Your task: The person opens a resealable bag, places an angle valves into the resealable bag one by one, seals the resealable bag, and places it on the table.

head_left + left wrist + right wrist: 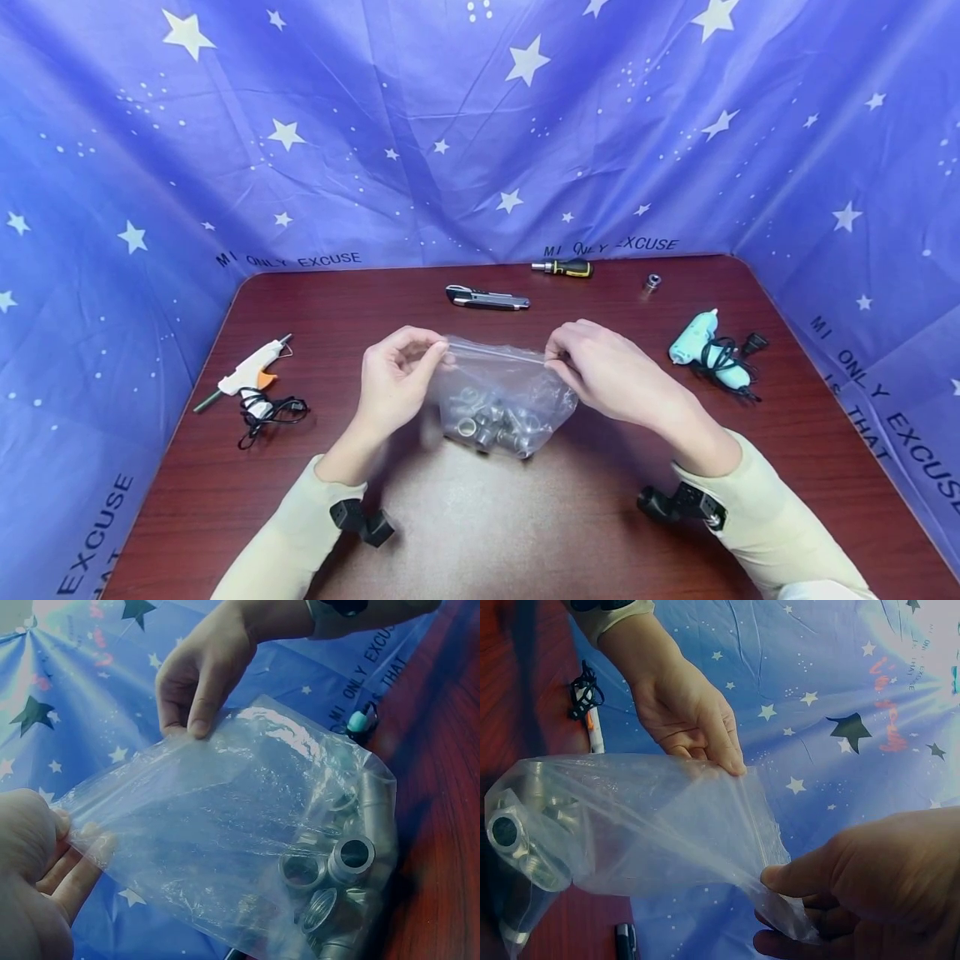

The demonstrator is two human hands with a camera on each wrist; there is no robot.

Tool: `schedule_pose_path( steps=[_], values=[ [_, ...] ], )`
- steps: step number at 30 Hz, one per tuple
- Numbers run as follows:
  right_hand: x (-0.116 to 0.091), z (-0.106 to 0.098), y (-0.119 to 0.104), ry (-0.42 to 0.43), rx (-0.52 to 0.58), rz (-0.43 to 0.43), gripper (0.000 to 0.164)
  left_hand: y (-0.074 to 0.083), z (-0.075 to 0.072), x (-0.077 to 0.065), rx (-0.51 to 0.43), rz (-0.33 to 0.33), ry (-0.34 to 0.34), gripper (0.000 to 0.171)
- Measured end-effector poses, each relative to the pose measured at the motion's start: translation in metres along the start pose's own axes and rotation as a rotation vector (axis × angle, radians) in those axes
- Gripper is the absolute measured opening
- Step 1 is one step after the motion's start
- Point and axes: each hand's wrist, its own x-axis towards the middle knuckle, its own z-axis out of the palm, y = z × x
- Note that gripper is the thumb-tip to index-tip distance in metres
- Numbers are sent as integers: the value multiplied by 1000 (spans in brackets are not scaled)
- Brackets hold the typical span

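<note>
A clear zip bag (487, 379) hangs between both hands above the table, with several metal sockets (495, 425) gathered in its bottom. My left hand (397, 375) pinches one upper corner between thumb and fingers. At the opposite upper corner, my right hand (611, 371) pinches the bag near its zip strip. In the left wrist view the sockets (352, 856) show as hollow metal cylinders through the plastic. The right wrist view shows the zip line (750, 817) stretched between the hands; whether it is sealed, I cannot tell.
Behind the bag lie a utility knife (487, 298), a black and yellow screwdriver (564, 267) and a single socket (652, 282). A white glue gun (255, 369) with a black cord lies at left, a light blue one (697, 339) at right. Starry curtains (450, 125) surround the table (360, 300).
</note>
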Motion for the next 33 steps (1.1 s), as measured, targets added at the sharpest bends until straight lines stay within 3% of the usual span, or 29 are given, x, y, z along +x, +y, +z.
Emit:
schedule_pose_path(
  steps=[24,33],
  values=[
    [-21,-8,10,-3,-21,63,13,1,-4,-4,4,-22,18,5],
    [-27,-14,7,19,-29,81,14,-1,-1,-5,-44,-10,28,6]
  ],
)
